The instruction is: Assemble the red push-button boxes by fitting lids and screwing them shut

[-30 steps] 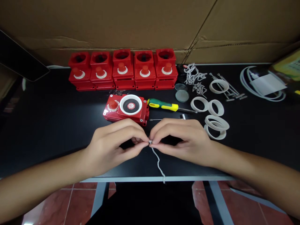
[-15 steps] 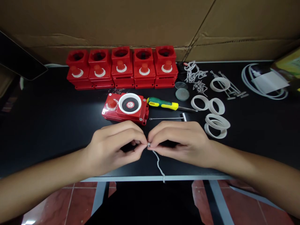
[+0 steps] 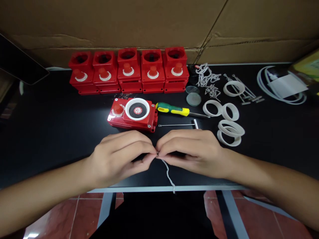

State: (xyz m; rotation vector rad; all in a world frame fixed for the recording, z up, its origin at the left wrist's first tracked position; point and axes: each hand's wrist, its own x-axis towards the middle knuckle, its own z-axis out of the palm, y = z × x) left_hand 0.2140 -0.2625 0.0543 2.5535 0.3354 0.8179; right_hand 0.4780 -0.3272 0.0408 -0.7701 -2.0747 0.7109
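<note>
Fingertip to fingertip, my left hand (image 3: 123,156) and my right hand (image 3: 191,149) meet above the near part of the black table, both closed in a pinch. From the right fingertips a thin white cord (image 3: 168,172) trails down to the table's front edge. Something tiny sits where the fingertips meet, mostly hidden by them. Just beyond my hands lie a red box (image 3: 119,122) with a white ring and black disc, and a thin metal rod with a crossbar (image 3: 176,125). A green and yellow screwdriver (image 3: 173,109) rests behind the rod.
Several red housings (image 3: 128,71) stand in a row along the cardboard. To the right are white rings (image 3: 231,128), clear discs (image 3: 193,99), a heap of white cords (image 3: 206,75), small screws (image 3: 212,92), more metal rods (image 3: 245,93) and a coiled white cable (image 3: 267,88).
Both hands keep their pinch, with the fingertips closed slightly more over the tiny piece. The cord still hangs in the same place; the view has shifted very slightly.
</note>
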